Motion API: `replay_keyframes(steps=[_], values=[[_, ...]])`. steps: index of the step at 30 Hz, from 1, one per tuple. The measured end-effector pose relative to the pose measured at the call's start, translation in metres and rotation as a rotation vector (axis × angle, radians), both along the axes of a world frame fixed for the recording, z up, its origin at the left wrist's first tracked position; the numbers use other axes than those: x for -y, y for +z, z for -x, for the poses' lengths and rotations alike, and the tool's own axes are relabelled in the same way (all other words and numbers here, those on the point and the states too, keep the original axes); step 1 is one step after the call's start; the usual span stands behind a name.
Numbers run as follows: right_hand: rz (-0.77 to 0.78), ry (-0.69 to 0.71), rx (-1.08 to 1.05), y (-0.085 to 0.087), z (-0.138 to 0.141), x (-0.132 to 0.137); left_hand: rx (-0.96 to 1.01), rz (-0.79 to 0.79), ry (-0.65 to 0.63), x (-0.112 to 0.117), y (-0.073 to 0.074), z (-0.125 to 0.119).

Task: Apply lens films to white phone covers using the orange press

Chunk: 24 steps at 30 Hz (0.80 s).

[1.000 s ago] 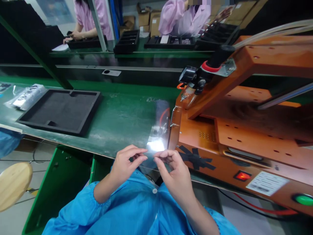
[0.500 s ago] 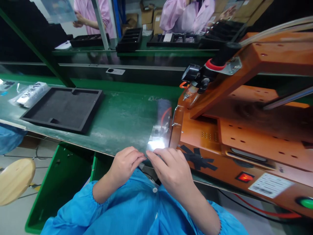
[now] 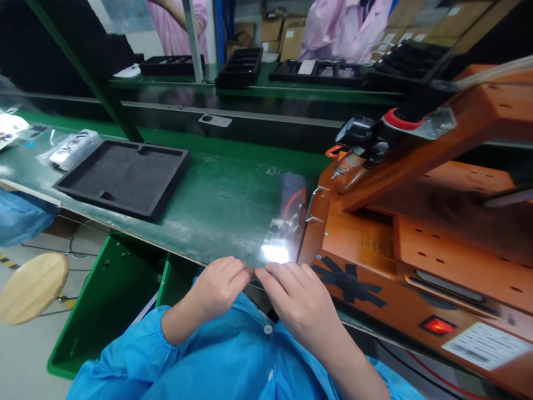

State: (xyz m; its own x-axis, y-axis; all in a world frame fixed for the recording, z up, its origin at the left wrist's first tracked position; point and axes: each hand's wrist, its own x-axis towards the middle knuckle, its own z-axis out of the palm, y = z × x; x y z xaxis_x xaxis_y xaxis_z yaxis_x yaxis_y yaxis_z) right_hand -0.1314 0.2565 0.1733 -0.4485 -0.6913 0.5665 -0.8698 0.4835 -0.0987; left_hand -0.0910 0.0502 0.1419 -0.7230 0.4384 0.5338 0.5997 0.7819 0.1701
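My left hand point(image 3: 220, 286) and my right hand point(image 3: 297, 300) meet fingertip to fingertip at the near edge of the green bench point(image 3: 216, 205). Both pinch the near edge of a clear plastic bag point(image 3: 283, 228) that lies flat on the bench and glares under the light. The bag rests against the left side of an orange machine point(image 3: 416, 233). What is inside the bag is hard to make out. Both my arms are in blue sleeves.
A black foam tray point(image 3: 125, 175) lies on the bench to the left, with a small packet point(image 3: 73, 150) beyond it. More black trays point(image 3: 241, 66) sit on the far bench, where people in pink coats point(image 3: 345, 28) work. A wooden stool point(image 3: 31, 286) stands at lower left.
My hands have dropped from a raised, spread pinch to the bench edge and closed together on the bag. The view has shifted to the right and down.
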Motion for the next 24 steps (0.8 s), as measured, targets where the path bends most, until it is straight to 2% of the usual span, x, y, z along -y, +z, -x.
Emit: replay_keyframes(steps=[5, 9, 12, 14, 16, 18, 22, 24], values=[[-0.038, 0.079, -0.018, -0.003, 0.002, -0.003, 0.011, 0.054, 0.015, 0.001, -0.002, -0.005], [-0.019, 0.188, -0.027, -0.013, 0.007, -0.006, 0.039, 0.132, 0.025, 0.0, -0.003, -0.008], [-0.007, 0.217, -0.052, -0.021, 0.012, -0.005, 0.082, 0.153, 0.014, 0.0, -0.01, -0.01], [-0.034, 0.214, -0.097, -0.025, 0.014, -0.003, 0.148, 0.111, 0.027, 0.001, -0.016, -0.012], [-0.07, 0.196, -0.154, -0.029, 0.015, 0.0, 0.274, -0.037, 0.058, 0.003, -0.023, -0.017], [-0.074, 0.193, -0.184, -0.033, 0.014, 0.005, 0.44, -0.316, 0.084, 0.005, -0.028, -0.022], [0.024, 0.215, -0.152, -0.042, 0.008, 0.02, 0.743, -0.825, 0.128, 0.012, -0.028, -0.036], [0.06, 0.233, -0.121, -0.045, 0.003, 0.027, 0.846, -1.02, 0.216, 0.019, -0.028, -0.043]])
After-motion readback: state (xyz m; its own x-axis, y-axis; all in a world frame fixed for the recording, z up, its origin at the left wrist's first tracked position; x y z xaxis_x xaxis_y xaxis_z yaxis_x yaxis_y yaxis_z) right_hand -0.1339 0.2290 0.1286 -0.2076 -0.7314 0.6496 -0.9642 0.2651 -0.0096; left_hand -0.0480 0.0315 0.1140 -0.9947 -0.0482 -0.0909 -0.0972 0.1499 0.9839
